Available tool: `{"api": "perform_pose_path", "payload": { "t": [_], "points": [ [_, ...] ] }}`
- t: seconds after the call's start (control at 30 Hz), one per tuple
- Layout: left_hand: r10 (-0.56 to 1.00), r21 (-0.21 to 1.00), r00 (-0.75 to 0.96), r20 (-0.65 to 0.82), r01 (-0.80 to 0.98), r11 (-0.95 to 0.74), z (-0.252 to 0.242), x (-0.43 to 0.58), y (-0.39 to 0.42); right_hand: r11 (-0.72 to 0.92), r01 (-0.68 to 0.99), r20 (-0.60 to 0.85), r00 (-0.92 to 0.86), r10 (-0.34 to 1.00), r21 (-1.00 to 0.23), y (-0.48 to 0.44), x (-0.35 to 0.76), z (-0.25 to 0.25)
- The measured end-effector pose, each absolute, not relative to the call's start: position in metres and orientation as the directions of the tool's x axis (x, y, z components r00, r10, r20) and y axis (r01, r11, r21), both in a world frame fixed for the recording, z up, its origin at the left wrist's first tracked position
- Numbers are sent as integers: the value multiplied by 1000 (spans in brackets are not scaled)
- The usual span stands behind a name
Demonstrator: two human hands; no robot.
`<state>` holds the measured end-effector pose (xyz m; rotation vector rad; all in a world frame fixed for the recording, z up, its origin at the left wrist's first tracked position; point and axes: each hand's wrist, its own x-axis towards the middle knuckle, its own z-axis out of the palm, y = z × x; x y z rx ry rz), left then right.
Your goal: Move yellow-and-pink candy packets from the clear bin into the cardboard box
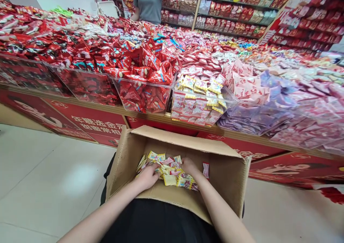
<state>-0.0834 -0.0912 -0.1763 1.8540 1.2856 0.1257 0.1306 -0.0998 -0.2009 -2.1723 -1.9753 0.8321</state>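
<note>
An open cardboard box (pixel 176 137) stands against my lap, with a loose heap of small yellow, white and pink candy packets (pixel 170 180) on its bottom. My left hand (pixel 147 177) is at the heap's left side, fingers curled around some packets. On the other side, my right hand (pixel 189 166) has its fingers closed in among the packets, and its fingertips are partly hidden. One red-and-pink packet (pixel 205 170) lies apart, near the box's right inner wall.
Beyond the box runs a long counter of clear bins. One bin (pixel 197 108) holds similar yellow and pink packets, another red candy bags (pixel 145 96); purple packets (pixel 249 117) are to the right. A person in a grey shirt (pixel 149 3) stands behind, near stocked shelves (pixel 233 17).
</note>
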Motion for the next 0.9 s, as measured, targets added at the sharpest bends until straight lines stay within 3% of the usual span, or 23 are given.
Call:
{"api": "perform_pose_path", "payload": {
  "t": [0.13,0.33,0.73,0.9],
  "points": [
    [824,616,444,-351,773,-153,-179,-69,-65,-164,913,-177,103,979,-374,-103,111,-204],
    [846,578,430,-315,794,-188,-186,-60,-59,41,909,-87,-84,993,-414,-100,94,-211],
    [865,707,392,-313,704,-63,-200,-75,-60,118,822,-53,-178,983,-557,-106,99,-230],
    [842,781,391,-371,622,55,-199,-74,-60,234,800,2,-279,960,-553,-110,96,-224]
  ]
}}
